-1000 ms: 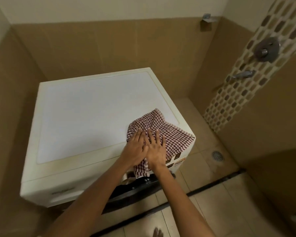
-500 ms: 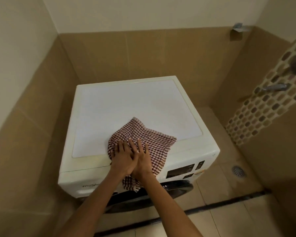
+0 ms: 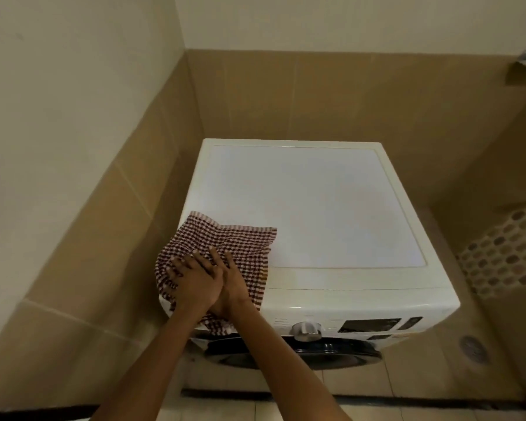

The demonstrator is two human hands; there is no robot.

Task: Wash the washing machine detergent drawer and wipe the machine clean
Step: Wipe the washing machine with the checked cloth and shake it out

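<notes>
Cloth (image 3: pixel 240 244) and both my hands have slid left along the front edge of the washing machine (image 3: pixel 316 208), now at its front-left corner. My left hand (image 3: pixel 195 284) partly overlaps my right hand (image 3: pixel 233 282). Fingers (image 3: pixel 213 256) straight, slightly spread, pressing flat on the cloth. The cloth is red-and-white check and rumpled. One corner points toward the back edge, another droops over the front edge, left of the dial (image 3: pixel 306 329). Long axis: cannot tell, too bunched.
</notes>
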